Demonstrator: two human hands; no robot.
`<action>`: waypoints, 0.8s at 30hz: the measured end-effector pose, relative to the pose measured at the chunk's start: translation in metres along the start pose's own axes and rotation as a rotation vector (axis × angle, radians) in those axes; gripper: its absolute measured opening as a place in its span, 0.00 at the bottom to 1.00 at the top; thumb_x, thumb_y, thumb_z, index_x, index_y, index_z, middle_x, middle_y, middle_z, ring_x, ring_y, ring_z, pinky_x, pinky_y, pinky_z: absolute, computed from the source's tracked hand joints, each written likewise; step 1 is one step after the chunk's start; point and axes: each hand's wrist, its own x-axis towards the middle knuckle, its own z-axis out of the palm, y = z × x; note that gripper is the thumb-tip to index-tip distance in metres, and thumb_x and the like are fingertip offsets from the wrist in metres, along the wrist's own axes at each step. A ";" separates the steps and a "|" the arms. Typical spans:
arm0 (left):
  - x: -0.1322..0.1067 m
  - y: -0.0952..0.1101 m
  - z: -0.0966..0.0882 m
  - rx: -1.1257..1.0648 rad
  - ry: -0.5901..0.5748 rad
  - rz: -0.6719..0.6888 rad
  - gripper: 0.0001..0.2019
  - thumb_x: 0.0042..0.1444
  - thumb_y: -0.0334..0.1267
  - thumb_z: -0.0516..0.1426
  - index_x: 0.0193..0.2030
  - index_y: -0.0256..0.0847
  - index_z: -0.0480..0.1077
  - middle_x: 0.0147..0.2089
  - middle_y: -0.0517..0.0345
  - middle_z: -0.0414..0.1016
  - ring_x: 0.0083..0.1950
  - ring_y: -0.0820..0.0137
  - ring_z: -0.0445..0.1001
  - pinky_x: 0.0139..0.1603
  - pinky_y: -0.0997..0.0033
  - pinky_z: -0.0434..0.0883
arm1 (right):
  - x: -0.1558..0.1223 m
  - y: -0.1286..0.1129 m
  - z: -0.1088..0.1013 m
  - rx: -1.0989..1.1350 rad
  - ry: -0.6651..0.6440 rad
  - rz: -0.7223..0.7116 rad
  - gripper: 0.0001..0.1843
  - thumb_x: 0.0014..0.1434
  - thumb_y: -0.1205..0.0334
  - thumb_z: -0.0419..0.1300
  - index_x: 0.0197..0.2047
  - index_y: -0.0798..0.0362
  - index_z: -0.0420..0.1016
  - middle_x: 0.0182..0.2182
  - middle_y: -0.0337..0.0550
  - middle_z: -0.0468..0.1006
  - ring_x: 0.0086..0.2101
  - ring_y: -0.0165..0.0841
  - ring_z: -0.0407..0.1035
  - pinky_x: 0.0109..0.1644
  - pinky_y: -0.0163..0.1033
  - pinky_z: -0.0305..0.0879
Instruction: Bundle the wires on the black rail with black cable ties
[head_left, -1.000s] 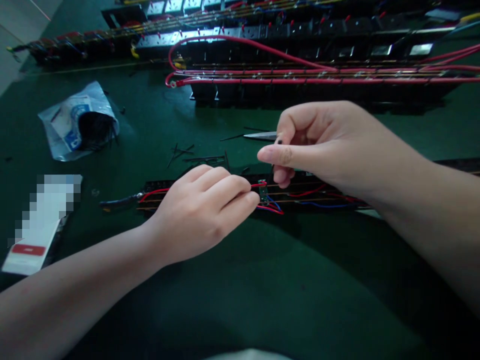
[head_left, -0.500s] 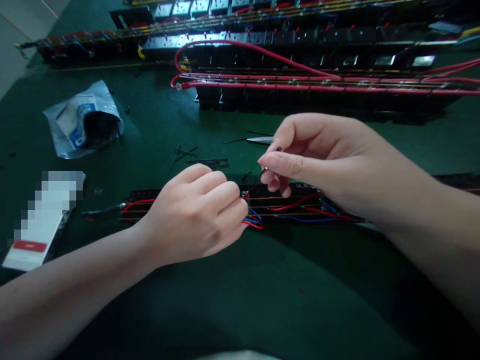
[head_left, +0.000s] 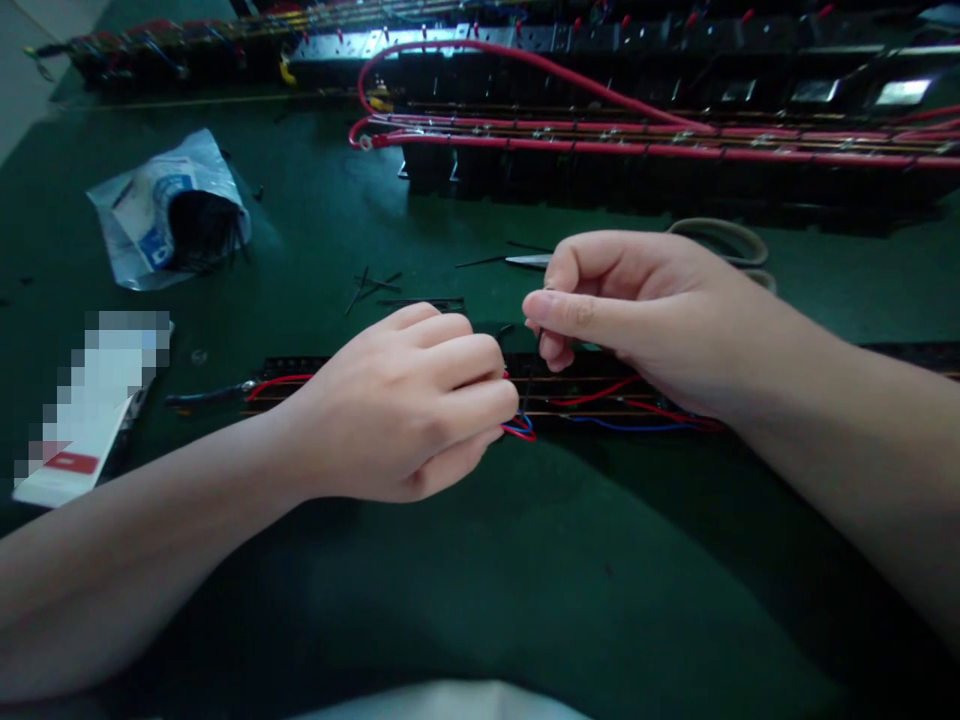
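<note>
My left hand [head_left: 420,405] is closed, knuckles up, over a long black strip with wires [head_left: 630,400]. Its fingertips are hidden, and red and blue wire loops [head_left: 523,428] come out beside them. Between thumb and forefinger, my right hand [head_left: 600,300] pinches a thin black cable tie [head_left: 541,340], only partly visible, just above the strip. Scissors [head_left: 529,261] lie partly behind the right hand, with their handles [head_left: 724,238] showing past it. Several loose black cable ties [head_left: 373,285] are on the green table beyond my left hand.
An opened plastic bag of black cable ties [head_left: 169,215] lies at the back left. Nearer, a white item with a red band [head_left: 71,463] is by my left forearm. Black assemblies with thick red cables [head_left: 525,145] stretch across the back of the green table [head_left: 465,580].
The view has shifted slightly, and more of the scissors' handles now shows. My left hand has moved a little to the right along the strip. The right hand keeps its pinch.
</note>
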 end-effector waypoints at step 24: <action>0.002 -0.006 0.001 -0.306 0.017 -0.091 0.09 0.55 0.22 0.52 0.36 0.40 0.61 0.37 0.58 0.71 0.39 0.69 0.70 0.41 0.67 0.67 | 0.001 -0.002 0.002 0.057 -0.039 0.070 0.16 0.57 0.56 0.70 0.28 0.54 0.69 0.22 0.36 0.80 0.24 0.26 0.74 0.30 0.29 0.73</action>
